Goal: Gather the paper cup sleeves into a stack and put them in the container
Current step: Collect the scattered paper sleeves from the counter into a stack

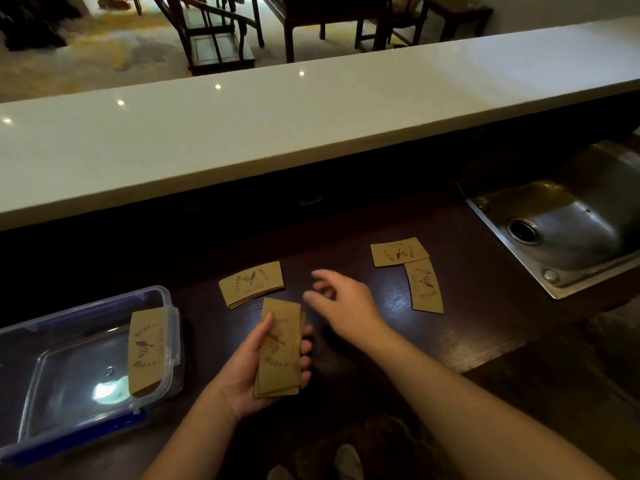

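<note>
Head view: left hand grips a sleeve stack; right hand, blurred, hovers empty with fingers loosely spread. Loose sleeves lie beyond, sink cut off right, container left.

The right hand is motion-blurred. The container runs off the left edge; the sink off the right.
</note>
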`<state>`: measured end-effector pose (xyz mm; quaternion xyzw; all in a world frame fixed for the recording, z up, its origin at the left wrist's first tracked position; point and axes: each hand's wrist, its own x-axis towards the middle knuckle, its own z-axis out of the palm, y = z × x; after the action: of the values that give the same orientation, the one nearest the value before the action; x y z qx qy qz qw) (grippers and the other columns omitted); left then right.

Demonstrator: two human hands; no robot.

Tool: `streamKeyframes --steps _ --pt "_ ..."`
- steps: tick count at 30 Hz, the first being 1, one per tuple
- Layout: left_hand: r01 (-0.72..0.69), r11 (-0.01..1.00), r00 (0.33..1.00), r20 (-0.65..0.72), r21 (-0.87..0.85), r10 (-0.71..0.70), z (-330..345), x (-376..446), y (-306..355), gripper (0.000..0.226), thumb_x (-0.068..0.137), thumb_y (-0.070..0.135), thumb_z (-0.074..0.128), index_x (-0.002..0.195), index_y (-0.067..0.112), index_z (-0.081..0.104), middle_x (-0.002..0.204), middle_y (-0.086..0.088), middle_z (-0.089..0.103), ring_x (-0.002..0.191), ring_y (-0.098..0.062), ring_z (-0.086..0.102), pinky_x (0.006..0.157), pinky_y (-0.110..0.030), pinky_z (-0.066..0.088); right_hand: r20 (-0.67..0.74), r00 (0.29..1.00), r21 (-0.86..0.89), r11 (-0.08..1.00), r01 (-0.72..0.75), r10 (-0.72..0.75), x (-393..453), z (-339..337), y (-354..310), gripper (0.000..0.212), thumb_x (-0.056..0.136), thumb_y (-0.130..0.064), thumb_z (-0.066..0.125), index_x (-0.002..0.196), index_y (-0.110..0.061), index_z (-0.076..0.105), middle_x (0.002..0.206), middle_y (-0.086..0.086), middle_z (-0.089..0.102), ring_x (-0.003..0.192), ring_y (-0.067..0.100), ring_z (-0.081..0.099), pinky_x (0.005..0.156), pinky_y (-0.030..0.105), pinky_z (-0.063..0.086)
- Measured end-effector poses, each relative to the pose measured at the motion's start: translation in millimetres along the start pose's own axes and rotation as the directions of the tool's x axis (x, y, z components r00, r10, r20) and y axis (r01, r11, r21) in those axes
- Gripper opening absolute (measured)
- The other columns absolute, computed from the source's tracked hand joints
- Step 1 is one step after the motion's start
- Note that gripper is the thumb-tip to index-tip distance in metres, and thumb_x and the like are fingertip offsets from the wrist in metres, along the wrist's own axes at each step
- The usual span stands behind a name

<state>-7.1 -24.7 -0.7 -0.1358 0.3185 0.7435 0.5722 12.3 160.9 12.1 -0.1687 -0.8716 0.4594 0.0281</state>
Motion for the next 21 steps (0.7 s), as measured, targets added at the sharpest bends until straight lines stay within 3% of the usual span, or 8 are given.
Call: streamKeyframes --steps 3,7,10,13,17,19,21 --pt "0.006 1.0 0.999 0.042 -0.011 -0.005 -3 -2 2 0.08 0.074 0.073 0.05 0.112 0.003 0.063 0.089 -0.015 0.063 0.072 -0.026 0.061 0.064 -0.038 0.053 -0.23 0.943 -0.016 0.968 -0.249 0.239 6 -38 44 0.039 0.09 -0.035 0.062 0.124 -0.014 0.064 0.112 0.007 0.069 0.098 0.018 0.061 0.083 0.032 0.049" --pt "-0.012 1.0 1.0 -0.007 -0.011 0.012 -4 -4 1 0.078 0.074 0.071 0.052 0.11 0.003 0.066 0.089 -0.014 0.062 0.069 -0.024 0.059 0.061 -0.037 0.052 -0.514 0.752 -0.198 0.796 -0.572 0.412 5 -82 92 0.045 0.092 -0.041 0.056 0.115 -0.003 0.065 0.119 0.022 0.058 0.11 0.038 0.051 0.089 0.043 0.044" --pt "-0.053 0.999 0.996 -0.072 -0.008 0.052 -2 -5 0 0.073 0.074 0.066 0.054 0.107 0.003 0.068 0.085 -0.013 0.062 0.066 -0.023 0.06 0.06 -0.037 0.054 -0.518 0.685 -0.262 0.667 -0.697 0.513 1 -88 104 0.057 0.089 -0.05 0.055 0.113 0.0 0.062 0.122 0.023 0.051 0.112 0.038 0.044 0.089 0.045 0.043" --pt "-0.078 0.997 0.993 -0.092 -0.017 0.076 -2 -7 0 0.071 0.076 0.065 0.053 0.106 0.002 0.07 0.085 -0.014 0.064 0.066 -0.023 0.061 0.06 -0.037 0.056 -0.484 0.665 -0.277 0.621 -0.733 0.569 -3 -80 104 0.06 0.086 -0.051 0.061 0.117 -0.001 0.059 0.126 0.022 0.048 0.114 0.038 0.042 0.092 0.046 0.042" --pt "-0.094 0.995 0.991 -0.1 -0.023 0.092 -3 -9 2 0.072 0.077 0.065 0.052 0.109 0.003 0.068 0.091 -0.015 0.066 0.068 -0.024 0.063 0.061 -0.037 0.056 -0.461 0.593 -0.001 0.668 -0.744 0.66 -1 -83 105 0.049 0.082 -0.035 0.072 0.116 -0.005 0.055 0.123 0.021 0.055 0.111 0.037 0.051 0.088 0.046 0.047" --pt "-0.101 0.995 0.99 -0.1 -0.026 0.098 -1 -9 3 0.073 0.075 0.066 0.053 0.109 0.003 0.068 0.089 -0.014 0.066 0.067 -0.023 0.063 0.061 -0.037 0.056 -0.379 0.574 0.338 0.686 -0.645 0.726 -3 -93 108 0.02 0.087 -0.018 0.067 0.103 -0.007 0.062 0.108 0.017 0.066 0.087 0.029 0.061 0.07 0.039 0.053" --pt "-0.102 0.995 0.99 -0.105 -0.023 0.099 1 -9 3 0.075 0.075 0.067 0.053 0.112 0.003 0.066 0.087 -0.014 0.066 0.067 -0.023 0.063 0.06 -0.036 0.056 -0.27 0.547 0.621 0.577 -0.53 0.792 -12 -106 110 0.011 0.087 -0.01 0.061 0.096 -0.008 0.067 0.093 0.013 0.068 0.073 0.023 0.062 0.058 0.034 0.051"
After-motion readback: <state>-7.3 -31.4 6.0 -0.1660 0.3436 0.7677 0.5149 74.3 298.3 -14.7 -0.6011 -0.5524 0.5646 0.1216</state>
